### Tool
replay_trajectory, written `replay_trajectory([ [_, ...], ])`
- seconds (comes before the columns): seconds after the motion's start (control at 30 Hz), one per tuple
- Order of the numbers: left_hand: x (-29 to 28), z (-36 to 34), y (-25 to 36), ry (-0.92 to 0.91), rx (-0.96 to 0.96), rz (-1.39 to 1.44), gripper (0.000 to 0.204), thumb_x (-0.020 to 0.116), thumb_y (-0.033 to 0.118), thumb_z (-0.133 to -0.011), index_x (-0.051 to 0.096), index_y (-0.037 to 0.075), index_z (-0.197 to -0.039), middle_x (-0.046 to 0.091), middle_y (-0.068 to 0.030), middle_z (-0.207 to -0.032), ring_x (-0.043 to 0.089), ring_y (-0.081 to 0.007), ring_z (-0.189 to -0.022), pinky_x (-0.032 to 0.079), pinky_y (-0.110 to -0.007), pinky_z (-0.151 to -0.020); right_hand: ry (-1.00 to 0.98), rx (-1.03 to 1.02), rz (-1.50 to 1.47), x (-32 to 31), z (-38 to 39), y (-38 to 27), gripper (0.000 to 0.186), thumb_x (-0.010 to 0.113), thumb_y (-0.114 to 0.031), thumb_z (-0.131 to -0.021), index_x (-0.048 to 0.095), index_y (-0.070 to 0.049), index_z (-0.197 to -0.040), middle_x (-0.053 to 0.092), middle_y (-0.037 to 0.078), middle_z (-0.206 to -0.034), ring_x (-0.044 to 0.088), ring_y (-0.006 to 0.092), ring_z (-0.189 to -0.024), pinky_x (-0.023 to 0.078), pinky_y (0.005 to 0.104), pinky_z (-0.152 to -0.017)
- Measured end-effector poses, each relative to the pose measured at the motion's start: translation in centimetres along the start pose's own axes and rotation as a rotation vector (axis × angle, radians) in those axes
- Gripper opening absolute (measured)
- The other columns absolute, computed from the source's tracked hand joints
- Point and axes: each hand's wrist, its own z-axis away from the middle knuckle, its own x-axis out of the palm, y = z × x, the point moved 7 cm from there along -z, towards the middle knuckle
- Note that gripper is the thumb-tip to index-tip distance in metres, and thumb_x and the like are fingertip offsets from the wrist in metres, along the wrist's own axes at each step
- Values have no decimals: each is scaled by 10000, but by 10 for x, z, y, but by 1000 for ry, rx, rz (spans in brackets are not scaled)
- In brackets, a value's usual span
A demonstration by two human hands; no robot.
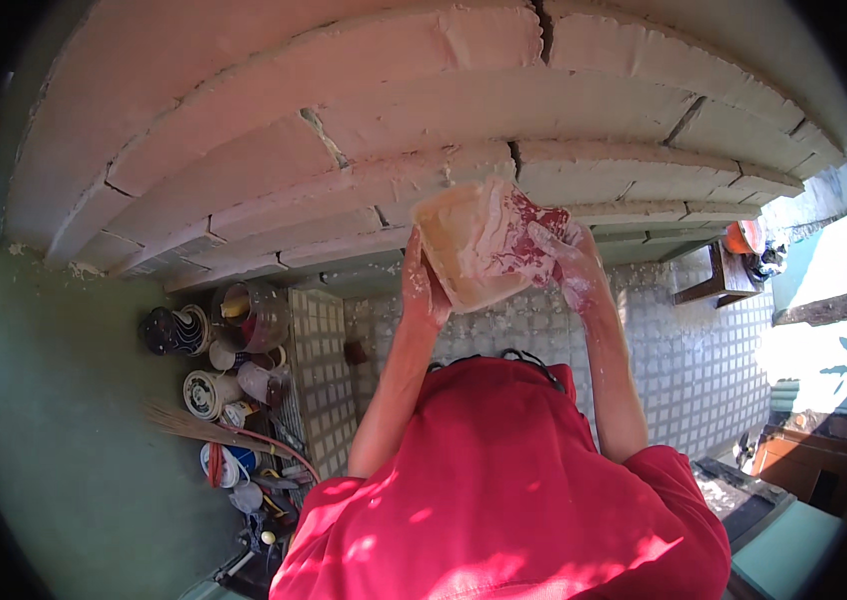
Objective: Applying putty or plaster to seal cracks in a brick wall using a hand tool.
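In front of the wall, my left hand (426,288) grips the near left side of a squarish, cream-coloured plastic tub (444,250). White paste coats much of the tub. At its right side, my right hand (572,265), smeared white, has its fingers closed around a dark red piece (534,225) streaked with the same paste. Whether that piece is a scraper or a cloth cannot be made out. Some of the right fingers are hidden behind the tub's edge.
Pale, stepped block courses (424,60) with dark cracks span the top. Buckets (209,393), a straw broom (194,425) and a hose (289,455) crowd the left wall. A wooden stool (724,278) stands on the right of the patterned tile floor (664,340).
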Motion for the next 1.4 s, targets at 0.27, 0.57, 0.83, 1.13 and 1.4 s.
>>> replay_trajectory([
  [0.27, 13, -12, 20, -13, 127, 17, 436, 448, 350, -987, 462, 100, -1344, 511, -76, -1333, 503, -265, -1219, 416, -445, -1040, -13, -40, -195, 16, -12, 0, 206, 617, -170, -932, 625, -19, -1072, 679, 51, -861, 618, 102, -642, 459, 253, -474],
  [0.57, -14, -16, 34, -24, 177, 51, 431, 473, 373, -976, 472, 122, -1326, 535, -54, -1282, 530, -235, -1172, 442, -424, -1009, -52, -64, -297, 37, -23, 11, 219, 616, -173, -933, 627, -11, -1079, 684, 60, -883, 625, 107, -664, 492, 271, -516],
  [0.83, -12, -21, 45, -40, 184, 36, 440, 464, 377, -979, 464, 121, -1337, 529, -61, -1298, 522, -245, -1191, 437, -424, -1017, -31, -98, -155, 49, -40, 0, 241, 597, -150, -930, 610, -6, -1123, 694, 62, -941, 668, 113, -757, 471, 241, -514],
  [1.13, -8, -27, 48, -132, 156, 102, 435, 404, 330, -993, 446, 87, -1351, 500, -90, -1342, 497, -273, -1231, 420, -454, -1039, 36, -207, -504, 45, -61, 8, 252, 603, -138, -929, 599, -10, -1146, 684, 99, -1043, 685, 175, -870, 592, 321, -745],
  [1.4, -21, -26, 57, -94, 206, 79, 453, 411, 362, -996, 441, 92, -1359, 497, -79, -1347, 495, -273, -1228, 417, -460, -1038, 103, -335, -666, 79, -113, 17, 208, 608, -63, -905, 602, -5, -1105, 682, 113, -1007, 682, 213, -877, 585, 355, -714],
])
